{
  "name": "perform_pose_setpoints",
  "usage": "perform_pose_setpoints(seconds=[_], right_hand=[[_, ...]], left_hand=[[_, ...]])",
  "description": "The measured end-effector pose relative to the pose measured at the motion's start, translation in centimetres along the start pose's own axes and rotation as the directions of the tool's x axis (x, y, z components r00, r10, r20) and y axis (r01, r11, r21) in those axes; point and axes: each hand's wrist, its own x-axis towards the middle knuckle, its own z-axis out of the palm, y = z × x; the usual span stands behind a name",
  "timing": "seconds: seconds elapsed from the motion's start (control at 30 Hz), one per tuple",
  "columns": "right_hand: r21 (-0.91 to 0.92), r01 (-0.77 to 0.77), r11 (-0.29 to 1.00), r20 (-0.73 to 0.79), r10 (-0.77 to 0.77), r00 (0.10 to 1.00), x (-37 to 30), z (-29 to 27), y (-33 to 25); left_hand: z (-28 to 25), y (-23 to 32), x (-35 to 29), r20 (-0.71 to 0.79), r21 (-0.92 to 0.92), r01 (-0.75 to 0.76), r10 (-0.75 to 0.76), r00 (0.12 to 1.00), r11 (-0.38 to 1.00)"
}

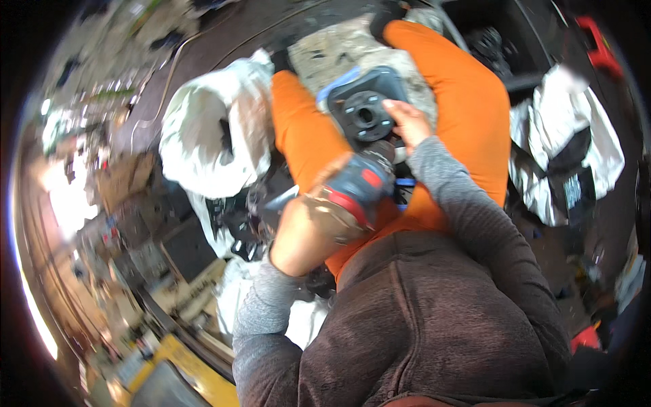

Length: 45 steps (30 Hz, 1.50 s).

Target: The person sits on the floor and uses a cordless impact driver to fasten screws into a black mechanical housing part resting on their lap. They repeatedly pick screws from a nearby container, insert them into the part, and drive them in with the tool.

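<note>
In my left hand, closed around its grip, is a blue cordless drill with red accents. The drill's chuck end points up toward a black plastic part, round with a hole in its middle and small light marks around it. My right hand pinches the right edge of that part. Whether the drill tip touches it cannot be made out. Just behind lies a dark square tub-like piece, between my orange-trousered knees. Motion blurs the left fingers and the drill.
A large white sack stands left of my legs, with black parts below it. Another white bag sits at the right. A dark crate holding black pieces is at the far right. A yellow-edged object lies lower left.
</note>
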Motion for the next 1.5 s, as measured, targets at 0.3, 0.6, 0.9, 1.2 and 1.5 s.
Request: perform_pose_setpoints(seconds=[0.3, 0.6, 0.9, 1.2, 1.5], right_hand=[[0.383, 0.208, 0.900, 0.302, -0.334, 0.893, -5.5, 1.4, -5.9], [-0.204, 0.214, 0.955, 0.780, 0.027, 0.625, -14.4, 18.2, -0.8], [-0.338, 0.347, 0.875, 0.408, -0.196, 0.892, -0.9, 25.0, 1.0], [-0.663, 0.373, 0.649, 0.176, -0.349, 0.920, 22.6, 29.5, 0.9], [-0.427, 0.402, 0.810, 0.091, -0.403, 0.911, 20.3, 23.0, 0.6]], left_hand=[[8.3, -1.2, -14.5, 0.080, -0.049, 0.285, -0.281, 0.956, 0.957], [1.4, -4.4, -19.1, -0.646, -0.748, -0.325, -0.747, 0.158, 0.578], [8.1, -16.7, -31.5, -0.680, -0.150, 0.939, -0.722, 0.130, 0.310], [12.6, -21.3, -20.8, -0.319, -0.034, 0.945, -0.900, 0.297, 0.324], [9.2, -19.9, -23.5, -0.180, -0.122, 0.873, -0.876, 0.448, 0.472]])
